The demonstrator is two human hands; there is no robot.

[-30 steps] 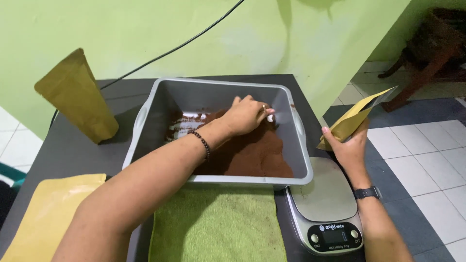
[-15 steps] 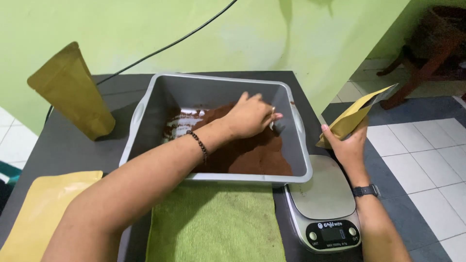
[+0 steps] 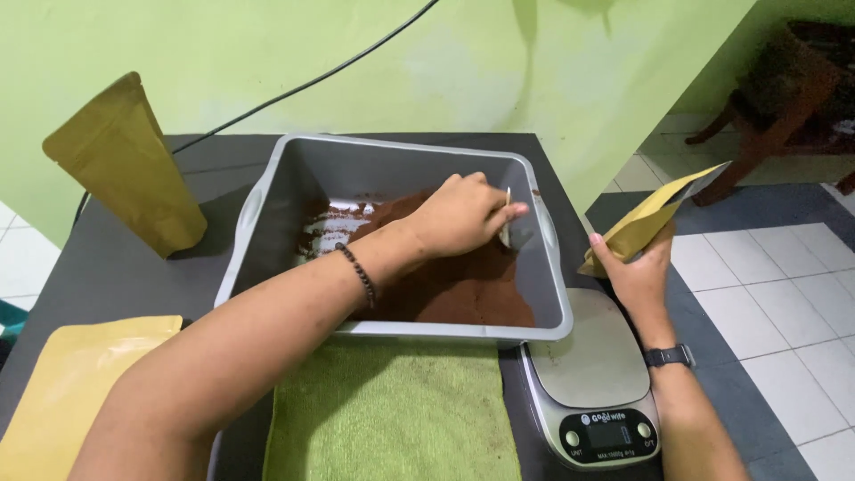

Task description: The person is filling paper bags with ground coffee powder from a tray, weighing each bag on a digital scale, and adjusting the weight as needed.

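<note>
My left hand (image 3: 463, 214) reaches into a grey plastic tub (image 3: 267, 200) and grips a metal spoon (image 3: 508, 218) over a heap of brown powder (image 3: 454, 285). A beaded bracelet (image 3: 361, 274) circles that wrist. To the right of the tub, my right hand (image 3: 634, 267) holds a yellow pouch (image 3: 655, 214) with its mouth open, above a digital kitchen scale (image 3: 597, 383). A dark watch (image 3: 670, 356) sits on that wrist.
A filled yellow pouch (image 3: 125, 169) stands at the table's back left. Flat yellow pouches (image 3: 71, 383) lie at front left. A green towel (image 3: 392, 414) lies before the tub. A black cable (image 3: 312, 80) runs along the green wall. A wooden chair (image 3: 784, 98) stands far right.
My left hand has moved right across the powder toward the tub's right wall, with the spoon now showing at the fingertips. The right hand holds the pouch in the same place.
</note>
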